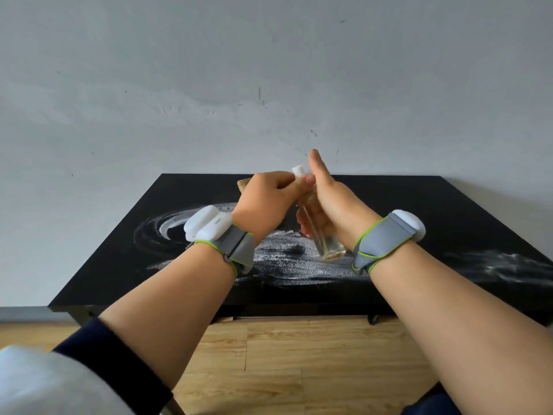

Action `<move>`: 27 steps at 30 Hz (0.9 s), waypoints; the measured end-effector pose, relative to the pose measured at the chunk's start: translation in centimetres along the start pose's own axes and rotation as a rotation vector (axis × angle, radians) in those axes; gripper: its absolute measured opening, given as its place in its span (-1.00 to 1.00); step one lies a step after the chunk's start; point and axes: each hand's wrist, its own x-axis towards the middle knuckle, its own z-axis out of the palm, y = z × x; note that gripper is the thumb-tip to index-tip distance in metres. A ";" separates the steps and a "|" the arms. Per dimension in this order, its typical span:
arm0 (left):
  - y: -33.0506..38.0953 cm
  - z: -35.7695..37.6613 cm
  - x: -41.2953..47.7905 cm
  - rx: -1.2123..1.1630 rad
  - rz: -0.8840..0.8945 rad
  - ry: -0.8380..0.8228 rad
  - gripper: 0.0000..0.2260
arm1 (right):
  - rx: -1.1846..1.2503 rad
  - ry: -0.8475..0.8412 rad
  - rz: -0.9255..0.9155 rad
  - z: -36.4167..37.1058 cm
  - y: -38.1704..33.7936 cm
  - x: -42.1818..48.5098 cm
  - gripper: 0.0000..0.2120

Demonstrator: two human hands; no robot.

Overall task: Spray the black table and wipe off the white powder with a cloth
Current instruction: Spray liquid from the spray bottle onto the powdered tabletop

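- The spray bottle (324,244) is held up in the air above the middle of the black table (419,205), roughly upright and leaning a little, with its white spray head (298,170) on top.
- The right hand (332,199) grips the bottle's body. Its fingers are curled round the far side and its thumb sticks straight up, clear of the head, so it looks to be steadying the bottle, not pumping it.
- The left hand (264,205) pinches the neck just under the spray head with its fingertips together. This is probably to turn or free the nozzle before spraying.
- The bottle is see-through. A thin tube runs down inside it and some clear liquid sits near the base; I cannot tell exactly how full it is.
- White powder (299,265) lies on the table right below the bottle. There are swirled streaks to the left and another smear near the right edge, so none of it has been wiped off yet.
- A tan cloth (244,184) lies on the far part of the table, mostly hidden behind the left hand and within easy reach for the wiping step.
- Each wrist wears a grey strap with a white block, the left strap (227,244) and the right strap (386,241).
- A wooden floor (299,354) shows in front of the table.
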 end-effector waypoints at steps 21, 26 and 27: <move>-1.2 11.0 1.8 0.539 -0.001 -0.389 -0.73 | -0.545 0.511 0.187 -17.7 4.7 -5.1 -0.36; -1.9 12.5 2.5 0.657 -0.017 -0.417 -0.65 | -0.679 0.493 0.290 -21.3 6.1 -6.9 -0.47; -2.1 12.7 2.6 0.662 -0.022 -0.421 -0.64 | -0.699 0.487 0.300 -21.7 6.3 -7.0 -0.50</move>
